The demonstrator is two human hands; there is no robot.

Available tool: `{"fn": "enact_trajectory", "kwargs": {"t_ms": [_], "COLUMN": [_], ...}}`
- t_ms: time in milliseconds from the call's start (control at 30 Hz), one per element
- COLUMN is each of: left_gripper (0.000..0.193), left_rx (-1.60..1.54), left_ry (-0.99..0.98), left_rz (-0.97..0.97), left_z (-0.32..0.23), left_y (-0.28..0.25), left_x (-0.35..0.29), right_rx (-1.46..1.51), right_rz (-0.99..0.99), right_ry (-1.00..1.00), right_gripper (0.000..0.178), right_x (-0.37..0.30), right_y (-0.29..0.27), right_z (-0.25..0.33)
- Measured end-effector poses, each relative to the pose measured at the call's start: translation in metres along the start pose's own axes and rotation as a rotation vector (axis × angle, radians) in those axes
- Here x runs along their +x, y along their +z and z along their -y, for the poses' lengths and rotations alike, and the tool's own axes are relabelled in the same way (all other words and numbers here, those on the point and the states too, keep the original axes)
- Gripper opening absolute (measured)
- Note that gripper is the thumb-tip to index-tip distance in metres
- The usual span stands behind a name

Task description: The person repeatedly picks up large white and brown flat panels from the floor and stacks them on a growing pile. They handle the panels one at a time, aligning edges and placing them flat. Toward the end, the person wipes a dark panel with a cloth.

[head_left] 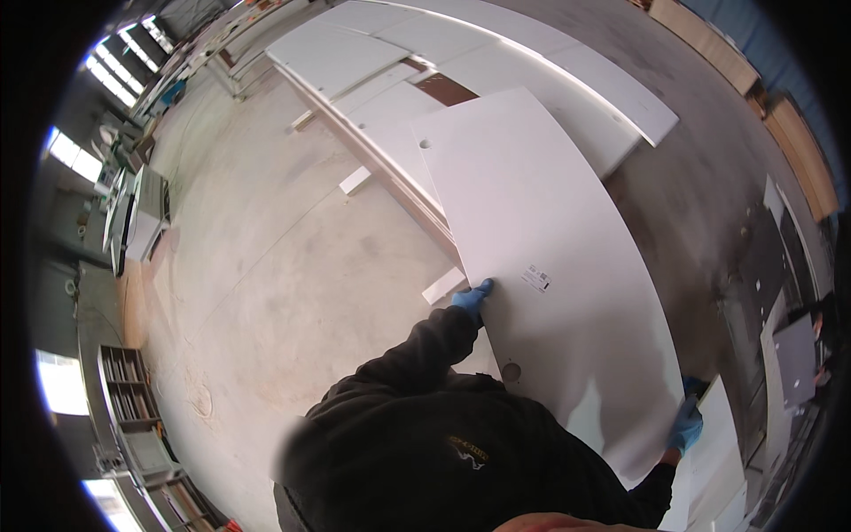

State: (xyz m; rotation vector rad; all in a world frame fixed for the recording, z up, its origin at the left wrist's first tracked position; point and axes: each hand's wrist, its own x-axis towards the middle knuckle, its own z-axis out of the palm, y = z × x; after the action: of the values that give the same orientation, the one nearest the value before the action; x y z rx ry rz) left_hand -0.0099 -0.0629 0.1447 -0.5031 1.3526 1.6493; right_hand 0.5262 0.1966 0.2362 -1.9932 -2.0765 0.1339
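Note:
A large white panel lies at a slant in front of me, with a small printed label and round holes near its left edge. My left hand, in a blue glove, is closed on the panel's left edge, its thumb on top and the other fingers hidden beneath. On the opposite long edge my right hand, also blue-gloved, grips the panel's side; its fingers are partly hidden. The panel's far end overlaps a stack of white panels.
Pale blocks stick out from under the stack on the left. More white boards lie beside my right hand. Grey panels and part of another person are at the far right. A shelf rack stands on the left.

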Motion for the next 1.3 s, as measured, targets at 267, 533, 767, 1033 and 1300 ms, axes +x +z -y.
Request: {"fn": "enact_trajectory", "kwargs": {"t_ms": [267,533,767,1033,1300], "left_gripper": [0.05,0.038,0.036,0.036,0.035], "left_rx": [0.041,-0.221,0.155,-0.111,-0.144], "left_ry": [0.027,0.05,0.379,0.132,0.116], "left_rz": [-0.032,0.061,0.084,-0.093,-0.068], "left_z": [-0.127,-0.144,-0.161,-0.193,-0.253], "left_y": [-0.126,-0.214,-0.212,-0.184,-0.206], "left_x": [0.018,0.105,0.118,0.131,0.192], "right_rx": [-0.012,-0.081,-0.042,-0.113,-0.124], "right_rz": [0.032,0.0,0.104,0.131,0.156], "right_ry": [-0.052,-0.108,-0.1,-0.148,-0.197], "right_gripper": [0.066,0.063,0.064,0.073,0.072], "right_x": [-0.06,-0.064,-0.012,0.034,0.043], "right_y": [0.048,0.083,0.13,0.148,0.172], "right_z": [0.16,0.234,0.252,0.317,0.407]}}
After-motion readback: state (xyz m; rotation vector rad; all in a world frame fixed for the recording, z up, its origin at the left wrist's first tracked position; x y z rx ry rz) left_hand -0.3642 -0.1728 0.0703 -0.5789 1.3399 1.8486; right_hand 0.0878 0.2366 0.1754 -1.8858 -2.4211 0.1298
